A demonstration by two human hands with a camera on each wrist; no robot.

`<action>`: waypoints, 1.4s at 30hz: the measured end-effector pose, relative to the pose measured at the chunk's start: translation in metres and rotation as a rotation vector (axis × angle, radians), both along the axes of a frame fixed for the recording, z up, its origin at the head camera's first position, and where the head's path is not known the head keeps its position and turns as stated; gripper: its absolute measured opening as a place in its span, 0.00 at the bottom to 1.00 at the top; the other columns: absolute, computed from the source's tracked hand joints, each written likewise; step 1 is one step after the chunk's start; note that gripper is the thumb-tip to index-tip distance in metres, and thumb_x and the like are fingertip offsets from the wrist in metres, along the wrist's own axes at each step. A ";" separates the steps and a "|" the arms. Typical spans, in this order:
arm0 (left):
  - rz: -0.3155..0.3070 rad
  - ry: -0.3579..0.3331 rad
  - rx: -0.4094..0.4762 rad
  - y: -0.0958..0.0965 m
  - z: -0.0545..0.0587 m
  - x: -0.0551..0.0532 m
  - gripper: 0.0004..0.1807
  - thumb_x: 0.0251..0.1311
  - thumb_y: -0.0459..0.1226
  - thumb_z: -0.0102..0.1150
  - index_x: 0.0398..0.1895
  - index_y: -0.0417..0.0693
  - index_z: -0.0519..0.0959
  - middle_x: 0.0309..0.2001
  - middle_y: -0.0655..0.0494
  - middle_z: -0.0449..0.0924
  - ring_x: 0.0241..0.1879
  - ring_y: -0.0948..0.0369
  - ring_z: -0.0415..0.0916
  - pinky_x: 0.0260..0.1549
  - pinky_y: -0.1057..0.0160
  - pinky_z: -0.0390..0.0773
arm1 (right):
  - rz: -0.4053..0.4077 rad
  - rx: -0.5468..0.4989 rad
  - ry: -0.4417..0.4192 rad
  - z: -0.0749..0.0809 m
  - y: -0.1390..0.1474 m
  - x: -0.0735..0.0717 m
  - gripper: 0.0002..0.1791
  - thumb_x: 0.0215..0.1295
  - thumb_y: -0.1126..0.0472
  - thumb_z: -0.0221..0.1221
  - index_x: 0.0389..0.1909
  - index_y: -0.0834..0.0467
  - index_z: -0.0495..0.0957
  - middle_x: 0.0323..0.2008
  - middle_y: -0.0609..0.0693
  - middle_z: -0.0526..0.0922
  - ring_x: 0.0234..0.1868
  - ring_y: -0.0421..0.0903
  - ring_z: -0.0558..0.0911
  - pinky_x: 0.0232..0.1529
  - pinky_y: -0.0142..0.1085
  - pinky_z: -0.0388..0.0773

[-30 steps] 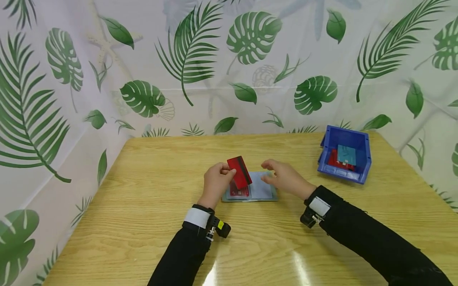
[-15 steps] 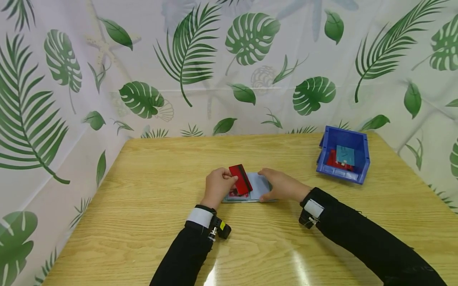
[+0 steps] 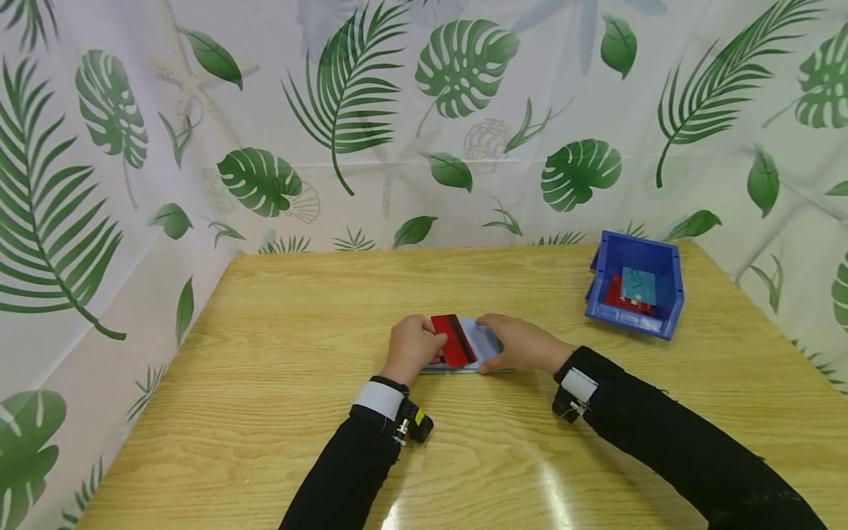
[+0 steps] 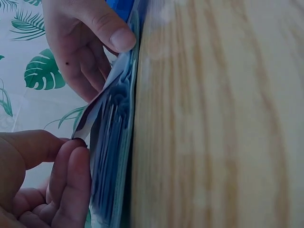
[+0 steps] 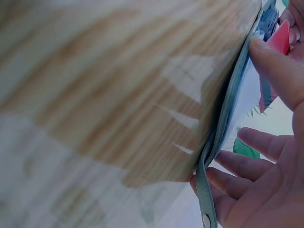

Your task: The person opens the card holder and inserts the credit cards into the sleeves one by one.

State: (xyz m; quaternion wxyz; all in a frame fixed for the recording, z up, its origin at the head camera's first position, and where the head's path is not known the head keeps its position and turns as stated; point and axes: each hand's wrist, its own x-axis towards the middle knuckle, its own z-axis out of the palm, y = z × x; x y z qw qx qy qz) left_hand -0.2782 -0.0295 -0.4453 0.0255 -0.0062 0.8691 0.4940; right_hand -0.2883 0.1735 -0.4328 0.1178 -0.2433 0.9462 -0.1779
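A red card (image 3: 450,340) with a black stripe is pinched between the thumb and fingers of my left hand (image 3: 409,346), tilted over the left half of a card holder. This pale blue-green card holder (image 3: 489,343) lies spread on the table, with several clear sleeves (image 4: 107,161) stacked inside it in the left wrist view. My right hand (image 3: 526,344) grips its right half, thumb at the near edge and fingers toward the far edge. A strap (image 5: 204,194) with a metal snap hangs from the holder in the right wrist view. The left hand and red card hide the holder's left half.
A blue plastic bin (image 3: 629,318) stands at the back right of the wooden table (image 3: 298,309). Inside it lie a teal card (image 3: 638,285) and red cards (image 3: 615,296). Behind the table hangs a leaf-patterned cloth (image 3: 391,177).
My left hand has lowered the red card and brought it rightward, over the holder. My right hand has come onto the holder's right half from just above it.
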 end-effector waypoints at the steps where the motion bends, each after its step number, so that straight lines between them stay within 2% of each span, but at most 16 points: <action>1: 0.001 -0.002 -0.009 0.001 0.001 0.000 0.10 0.58 0.31 0.64 0.21 0.40 0.75 0.20 0.51 0.82 0.18 0.62 0.80 0.20 0.67 0.80 | 0.001 -0.001 0.000 0.000 0.000 0.000 0.46 0.53 0.49 0.72 0.67 0.67 0.64 0.64 0.64 0.70 0.61 0.58 0.73 0.59 0.50 0.70; 4: 0.005 -0.009 -0.032 0.005 0.003 0.001 0.07 0.58 0.31 0.64 0.25 0.38 0.77 0.21 0.49 0.82 0.17 0.61 0.80 0.19 0.67 0.79 | 0.008 -0.001 0.003 0.000 0.000 0.000 0.46 0.53 0.49 0.72 0.67 0.67 0.64 0.64 0.64 0.70 0.61 0.57 0.73 0.59 0.50 0.70; 6: 0.007 -0.015 -0.039 0.007 0.005 0.002 0.06 0.58 0.31 0.64 0.33 0.35 0.79 0.23 0.48 0.83 0.18 0.61 0.81 0.18 0.67 0.79 | 0.009 0.000 0.005 -0.001 0.000 0.000 0.45 0.53 0.49 0.72 0.66 0.67 0.64 0.63 0.63 0.71 0.59 0.56 0.74 0.57 0.49 0.72; 11: -0.001 -0.011 -0.077 0.013 0.005 0.002 0.20 0.58 0.33 0.66 0.51 0.32 0.76 0.31 0.47 0.81 0.19 0.61 0.81 0.19 0.67 0.78 | 0.014 0.003 0.016 -0.002 0.002 -0.001 0.45 0.53 0.49 0.72 0.65 0.67 0.65 0.62 0.64 0.72 0.56 0.55 0.76 0.55 0.49 0.73; 18: -0.008 0.050 -0.197 0.017 0.002 0.004 0.22 0.58 0.36 0.68 0.52 0.34 0.74 0.35 0.48 0.81 0.24 0.61 0.79 0.24 0.67 0.76 | 0.013 0.010 0.009 -0.002 0.001 0.001 0.44 0.53 0.49 0.72 0.65 0.67 0.65 0.62 0.63 0.72 0.56 0.54 0.76 0.55 0.48 0.73; 21: -0.038 0.082 -0.237 0.017 0.003 0.005 0.21 0.59 0.37 0.66 0.53 0.36 0.77 0.38 0.48 0.84 0.28 0.60 0.82 0.28 0.65 0.79 | 0.015 0.013 0.013 -0.001 0.001 0.001 0.44 0.53 0.49 0.72 0.65 0.67 0.65 0.61 0.63 0.73 0.53 0.53 0.76 0.53 0.47 0.74; 24: -0.095 0.107 -0.292 0.018 0.006 0.005 0.20 0.60 0.37 0.64 0.54 0.36 0.79 0.40 0.47 0.85 0.35 0.57 0.82 0.34 0.61 0.80 | 0.023 0.018 0.024 0.000 0.001 0.001 0.43 0.53 0.48 0.72 0.64 0.67 0.66 0.59 0.62 0.74 0.49 0.51 0.77 0.49 0.45 0.75; 28: -0.170 0.086 -0.336 0.020 0.012 0.007 0.22 0.60 0.38 0.64 0.55 0.34 0.78 0.41 0.45 0.84 0.37 0.55 0.81 0.38 0.59 0.80 | 0.030 0.021 0.028 0.000 0.003 0.000 0.43 0.53 0.48 0.72 0.64 0.66 0.67 0.60 0.62 0.74 0.49 0.51 0.76 0.48 0.46 0.75; 34: -0.182 0.064 -0.358 0.026 0.022 0.015 0.26 0.63 0.41 0.62 0.58 0.32 0.73 0.42 0.44 0.82 0.38 0.54 0.80 0.36 0.60 0.80 | 0.035 0.019 0.026 0.001 0.003 0.000 0.43 0.53 0.47 0.72 0.64 0.65 0.68 0.61 0.62 0.73 0.50 0.52 0.76 0.49 0.46 0.74; 37: -0.205 0.033 -0.343 0.029 0.026 0.019 0.32 0.64 0.43 0.60 0.66 0.32 0.66 0.46 0.44 0.81 0.39 0.55 0.79 0.37 0.59 0.80 | 0.042 0.016 0.032 0.001 0.003 0.000 0.42 0.53 0.47 0.72 0.63 0.64 0.68 0.58 0.60 0.75 0.48 0.50 0.77 0.47 0.45 0.74; 42: -0.247 0.025 -0.380 0.035 0.026 0.021 0.36 0.64 0.43 0.60 0.70 0.36 0.62 0.48 0.44 0.80 0.39 0.56 0.78 0.36 0.60 0.78 | 0.044 0.008 0.037 0.001 0.004 -0.001 0.43 0.52 0.47 0.72 0.64 0.65 0.68 0.59 0.62 0.75 0.50 0.52 0.77 0.49 0.46 0.74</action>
